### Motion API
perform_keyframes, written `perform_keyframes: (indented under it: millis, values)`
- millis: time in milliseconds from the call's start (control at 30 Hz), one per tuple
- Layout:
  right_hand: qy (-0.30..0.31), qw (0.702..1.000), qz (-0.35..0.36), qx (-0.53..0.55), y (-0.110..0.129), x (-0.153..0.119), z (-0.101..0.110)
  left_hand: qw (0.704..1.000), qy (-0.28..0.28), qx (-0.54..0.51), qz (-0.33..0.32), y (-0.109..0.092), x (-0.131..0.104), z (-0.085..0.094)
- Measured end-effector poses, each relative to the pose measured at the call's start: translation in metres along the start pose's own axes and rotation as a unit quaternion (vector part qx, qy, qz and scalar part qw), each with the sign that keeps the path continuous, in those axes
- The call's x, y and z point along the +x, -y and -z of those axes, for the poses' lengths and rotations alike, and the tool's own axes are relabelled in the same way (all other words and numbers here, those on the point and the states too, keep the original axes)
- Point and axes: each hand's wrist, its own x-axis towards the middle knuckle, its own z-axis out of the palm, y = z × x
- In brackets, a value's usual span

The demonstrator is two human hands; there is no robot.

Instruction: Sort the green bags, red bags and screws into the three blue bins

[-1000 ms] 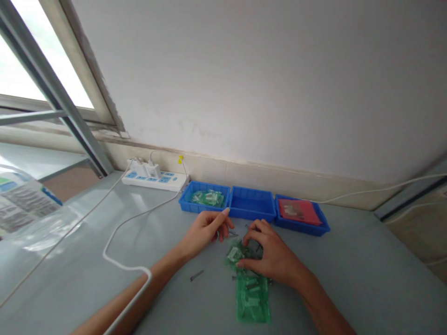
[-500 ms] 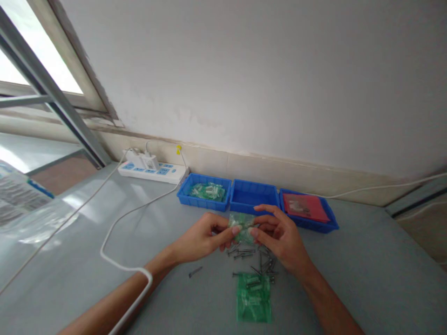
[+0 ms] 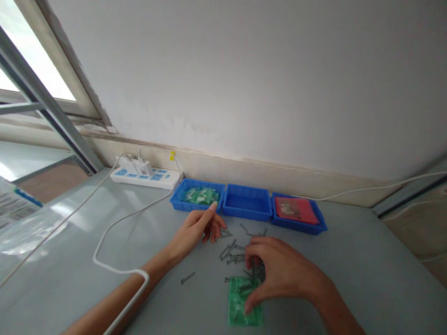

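Several grey metal screws lie loose on the grey table, and one more screw rests apart to the left. A green plastic bag lies flat near the front, with screws on its upper part. My right hand arches over the bag and the screws, thumb and fingers apart, with nothing visible between them. My left hand hovers before the left blue tray, its fingers loosely curled and apart, holding nothing. Small green packets fill that left tray.
An empty middle blue tray and a right tray holding red packets stand along the wall. A white power strip sits at the back left. A white cable crosses the table and my left forearm.
The small green packet is no longer between my hands. My left hand has moved left and opened; my right hand has come down over the green bag and screws. The view has shifted slightly.
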Motion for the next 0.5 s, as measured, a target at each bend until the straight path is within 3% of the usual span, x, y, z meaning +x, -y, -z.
perform_keyframes:
  millis: [133,233,367,500]
  values:
    - [0.055,0.998,-0.001,-0.042,-0.001,0.003,-0.003,0.999,0.018,0.031,-0.009,0.003,0.001,-0.001]
    - [0.048,0.999,0.006,-0.002,-0.009,0.013,0.000,0.997,0.022,0.064,-0.025,0.005,0.002,0.000]
    - [-0.019,0.989,-0.026,0.147,-0.018,0.024,0.005,0.986,0.042,0.145,-0.072,0.005,-0.002,-0.001]
    - [-0.135,0.917,-0.082,0.366,-0.021,0.029,-0.005,0.960,0.085,0.241,-0.113,0.006,-0.008,-0.005]
